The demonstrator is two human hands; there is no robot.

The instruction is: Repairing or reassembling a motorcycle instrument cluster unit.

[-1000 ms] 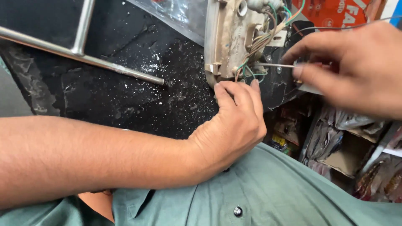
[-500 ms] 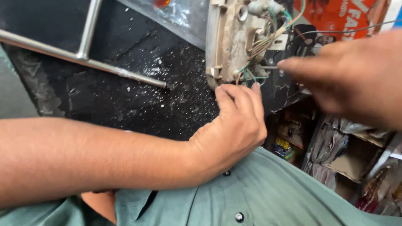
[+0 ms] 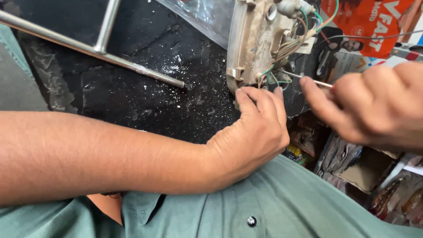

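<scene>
left hand [image 3: 253, 132]: fingers curled, gripping near edge of beige wired housing [image 3: 253, 42] | right hand [image 3: 374, 108]: pinching thin metal tool shaft [image 3: 304, 78], tip at wires [image 3: 286, 48]

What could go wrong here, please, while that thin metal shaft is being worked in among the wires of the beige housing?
The shaft is thin and the right hand grips it far back, so its tip might slip and nick the wires. The left hand holds the beige housing just below that tip, so a slip could jab its fingers. The housing hangs over the black surface edge and could tip.
</scene>
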